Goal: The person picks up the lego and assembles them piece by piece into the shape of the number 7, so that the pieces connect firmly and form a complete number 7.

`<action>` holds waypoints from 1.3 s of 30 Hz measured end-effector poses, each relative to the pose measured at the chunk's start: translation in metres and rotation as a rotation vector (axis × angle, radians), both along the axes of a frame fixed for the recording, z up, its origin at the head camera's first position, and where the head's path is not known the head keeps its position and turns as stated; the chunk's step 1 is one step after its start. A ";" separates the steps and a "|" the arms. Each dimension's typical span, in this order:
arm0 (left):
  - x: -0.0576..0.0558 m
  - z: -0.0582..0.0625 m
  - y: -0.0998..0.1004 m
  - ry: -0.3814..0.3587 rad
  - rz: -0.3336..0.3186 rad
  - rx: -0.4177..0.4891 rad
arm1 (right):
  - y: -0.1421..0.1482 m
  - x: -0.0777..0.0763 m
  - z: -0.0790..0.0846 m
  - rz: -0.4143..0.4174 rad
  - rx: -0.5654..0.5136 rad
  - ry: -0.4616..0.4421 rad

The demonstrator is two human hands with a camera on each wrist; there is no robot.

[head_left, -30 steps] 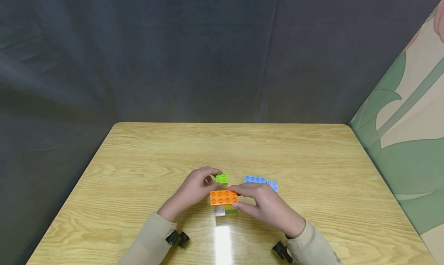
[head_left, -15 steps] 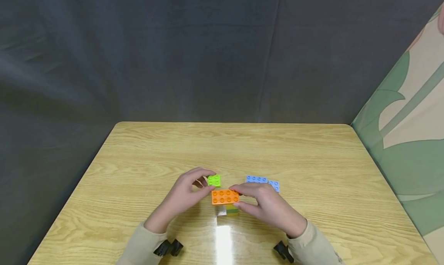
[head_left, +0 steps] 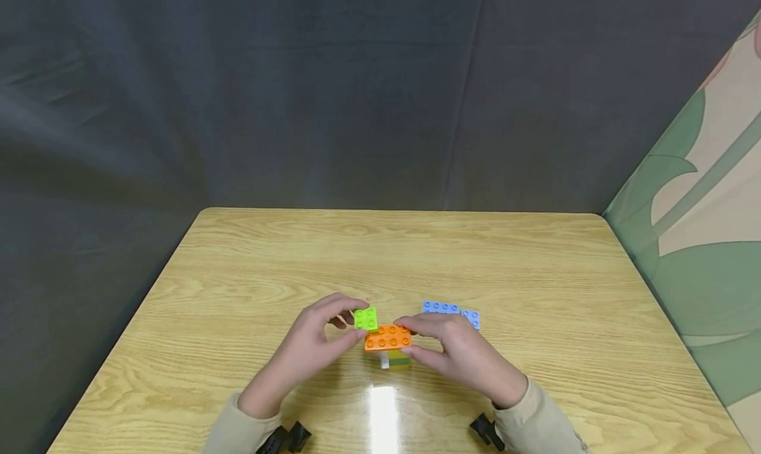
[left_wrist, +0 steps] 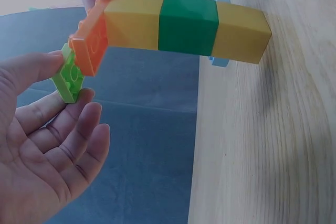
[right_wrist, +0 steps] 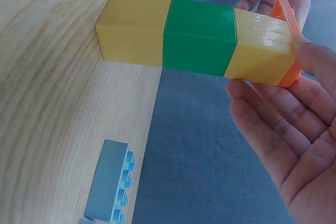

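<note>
We count 1 lime brick [head_left: 365,318] in the left fingers [left_wrist: 86,129], 1 orange brick [head_left: 389,338] in the right fingers [right_wrist: 257,129], 2 yellow blocks [right_wrist: 260,48] and 1 green block [right_wrist: 199,36] below those, 2 blue bricks [head_left: 440,306] beyond the right fingers.

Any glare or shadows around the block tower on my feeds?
Head view: white glare on the table, on the near side of the block tower; right wrist: shiny highlights on the upper yellow block; left wrist: soft shadow on the table beside the bottom yellow block.

Lime brick [head_left: 365,318] hangs beside orange brick [head_left: 389,340] capping tower [right_wrist: 199,36].
</note>
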State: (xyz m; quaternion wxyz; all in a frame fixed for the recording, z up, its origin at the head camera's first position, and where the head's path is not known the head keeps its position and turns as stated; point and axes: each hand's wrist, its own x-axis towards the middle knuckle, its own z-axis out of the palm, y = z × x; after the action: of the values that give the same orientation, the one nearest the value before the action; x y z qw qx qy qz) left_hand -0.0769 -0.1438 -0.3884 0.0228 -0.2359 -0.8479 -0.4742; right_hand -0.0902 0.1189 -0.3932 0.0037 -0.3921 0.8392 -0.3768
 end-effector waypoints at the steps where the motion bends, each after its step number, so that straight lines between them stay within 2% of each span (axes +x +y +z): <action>1: 0.001 0.001 0.001 0.003 -0.001 -0.004 | 0.000 0.000 0.000 -0.001 -0.001 0.001; 21: 0.014 0.003 0.001 0.059 -0.029 -0.018 | 0.000 0.000 -0.001 0.006 -0.017 -0.006; 32: 0.019 0.000 -0.007 0.077 0.009 -0.019 | 0.001 0.000 -0.001 -0.006 -0.005 0.001; 39: 0.020 -0.004 -0.011 0.091 0.007 -0.002 | 0.000 0.000 -0.001 -0.006 0.003 0.006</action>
State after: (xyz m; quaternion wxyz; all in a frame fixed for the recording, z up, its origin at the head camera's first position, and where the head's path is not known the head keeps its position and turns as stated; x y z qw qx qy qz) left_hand -0.0573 -0.1552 -0.3919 0.0628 -0.2540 -0.8474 -0.4620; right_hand -0.0904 0.1193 -0.3938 0.0005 -0.3906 0.8410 -0.3743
